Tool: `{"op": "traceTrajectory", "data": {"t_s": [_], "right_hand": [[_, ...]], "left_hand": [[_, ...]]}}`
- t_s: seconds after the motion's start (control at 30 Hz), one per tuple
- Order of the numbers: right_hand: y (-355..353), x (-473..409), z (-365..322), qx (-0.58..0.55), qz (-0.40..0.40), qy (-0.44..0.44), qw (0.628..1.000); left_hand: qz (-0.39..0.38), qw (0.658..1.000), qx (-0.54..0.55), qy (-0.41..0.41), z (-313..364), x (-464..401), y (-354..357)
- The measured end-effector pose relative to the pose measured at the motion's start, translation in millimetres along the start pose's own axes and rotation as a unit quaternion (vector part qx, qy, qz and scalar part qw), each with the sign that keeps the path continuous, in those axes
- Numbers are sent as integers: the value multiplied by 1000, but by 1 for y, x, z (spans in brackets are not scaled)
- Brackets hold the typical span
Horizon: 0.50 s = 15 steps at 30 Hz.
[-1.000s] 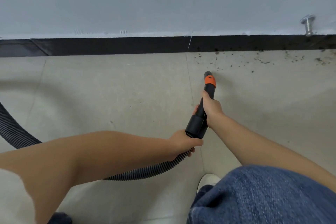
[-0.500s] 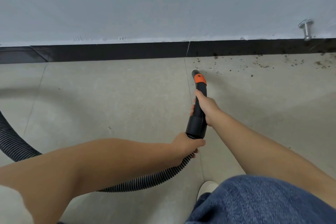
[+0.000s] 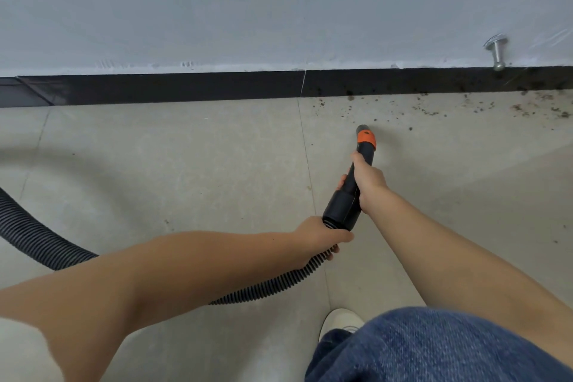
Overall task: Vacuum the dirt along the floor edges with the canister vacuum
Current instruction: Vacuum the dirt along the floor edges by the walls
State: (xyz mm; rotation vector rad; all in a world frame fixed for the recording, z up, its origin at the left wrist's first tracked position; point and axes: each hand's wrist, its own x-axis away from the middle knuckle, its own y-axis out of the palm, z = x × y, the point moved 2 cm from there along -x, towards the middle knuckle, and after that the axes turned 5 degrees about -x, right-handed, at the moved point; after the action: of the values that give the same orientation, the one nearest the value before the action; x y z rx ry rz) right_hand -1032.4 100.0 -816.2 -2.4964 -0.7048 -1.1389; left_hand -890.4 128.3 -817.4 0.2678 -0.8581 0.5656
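Nearest the camera, a knee in blue denim (image 3: 434,347) fills the lower right, with the toe of a pale shoe (image 3: 339,321) showing just beside it on the tiled floor (image 3: 186,170). Above that, the left hand (image 3: 319,237) has its fingers curled round the ribbed black hose (image 3: 279,284) right where it joins the nozzle. The hose runs back under the left forearm and curves away across the floor to the left edge, where it leaves the view; the canister itself cannot be seen.

The right hand (image 3: 367,178) wraps its fingers round the middle of the black vacuum nozzle (image 3: 344,205), thumb lying along the top. The nozzle slopes forward and down, its orange collar (image 3: 366,139) and grey tip pointing at the floor a little short of the wall.

Beyond the tip, dirt specks (image 3: 434,108) lie scattered along the floor edge, thickening towards the right. They stop at the black skirting board (image 3: 186,87), which runs the width of the view and is itself spattered on its right part. A metal door stop (image 3: 497,53) juts from the pale wall (image 3: 248,3) just above the skirting board, over the dirtiest stretch.
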Motion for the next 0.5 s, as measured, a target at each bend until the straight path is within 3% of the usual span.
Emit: {"op": "traceTrajectory", "data": {"t_s": [0.3,0.5], "right_hand": [[39,2,-2,104,-139,26,985],[41,0,-5,111,-139,11,984]], "left_hand": [[37,996,82,-1,-5,6,-6],[40,995,91,-7,-1,3,-3]]}}
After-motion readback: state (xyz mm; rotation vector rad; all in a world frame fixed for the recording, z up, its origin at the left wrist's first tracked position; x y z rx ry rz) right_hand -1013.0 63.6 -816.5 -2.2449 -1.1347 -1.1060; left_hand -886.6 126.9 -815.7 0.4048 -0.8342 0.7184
